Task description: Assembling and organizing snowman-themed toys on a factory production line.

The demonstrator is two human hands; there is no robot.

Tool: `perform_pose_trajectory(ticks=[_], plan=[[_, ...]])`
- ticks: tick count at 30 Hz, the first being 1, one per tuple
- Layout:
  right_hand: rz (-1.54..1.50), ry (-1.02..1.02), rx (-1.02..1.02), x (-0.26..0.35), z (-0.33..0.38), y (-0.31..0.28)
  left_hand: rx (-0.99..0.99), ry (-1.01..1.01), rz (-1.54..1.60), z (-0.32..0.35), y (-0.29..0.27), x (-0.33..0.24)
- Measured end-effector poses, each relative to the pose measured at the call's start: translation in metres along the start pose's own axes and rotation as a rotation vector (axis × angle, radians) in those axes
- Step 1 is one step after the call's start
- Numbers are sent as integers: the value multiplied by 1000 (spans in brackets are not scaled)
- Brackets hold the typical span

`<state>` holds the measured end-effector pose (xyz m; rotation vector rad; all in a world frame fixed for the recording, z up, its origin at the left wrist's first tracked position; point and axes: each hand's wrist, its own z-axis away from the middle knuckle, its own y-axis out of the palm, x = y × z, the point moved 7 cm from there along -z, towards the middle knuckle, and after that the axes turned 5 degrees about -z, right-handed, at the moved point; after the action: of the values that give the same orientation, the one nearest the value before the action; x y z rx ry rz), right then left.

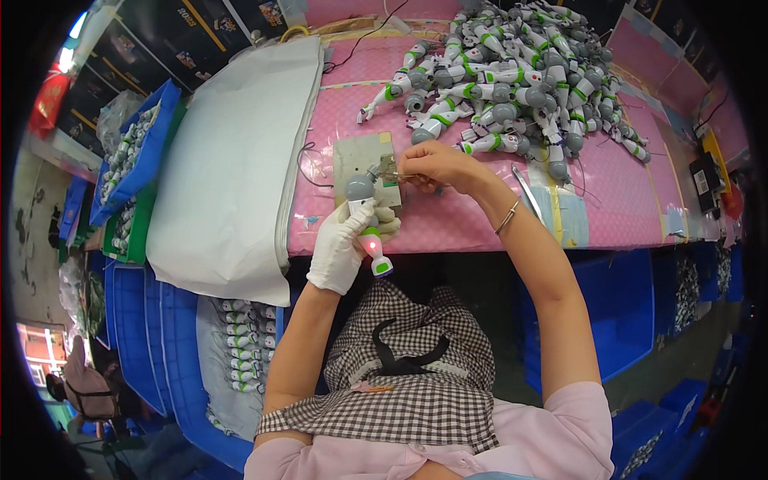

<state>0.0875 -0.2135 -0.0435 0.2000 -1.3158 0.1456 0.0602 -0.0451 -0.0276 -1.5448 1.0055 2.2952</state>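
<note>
My left hand (336, 250), in a white glove, is closed around a toy arm (359, 189) with a grey ball end, white body and green bands. A small red light glows on its white lower part, near my lap. Bare and pinched closed, my right hand (442, 166) holds thin wires (390, 173) beside the ball end. Exactly where the wires touch is too small to tell. Beneath them a flat grey plate (347, 152) with a small green board lies on the pink tabletop. A large pile of similar toy arms (512, 88) lies beyond my right hand.
White sheeting (232, 152) covers the table's left side. Metal tweezers (528, 196) lie right of my forearm. Blue bins (132, 160) of parts stand far left; a lined blue crate (180, 352) with rows of toy arms sits below. Another blue bin (632, 312) is under the table.
</note>
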Motion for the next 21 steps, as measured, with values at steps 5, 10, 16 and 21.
perform_pose_trajectory(ticks=[5, 10, 16, 21], plan=[[258, -333, -413, 33, 27, -6, -46, -10, -18, 7, 0, -2], [112, -223, -482, 8, 77, -37, -29, -130, 68, 29, 3, 4], [1265, -490, -979, 7, 111, -9, 7, -258, 156, 38, 37, 36], [201, -428, -1058, -26, 148, -17, -49, -340, 186, 35, 30, 65]])
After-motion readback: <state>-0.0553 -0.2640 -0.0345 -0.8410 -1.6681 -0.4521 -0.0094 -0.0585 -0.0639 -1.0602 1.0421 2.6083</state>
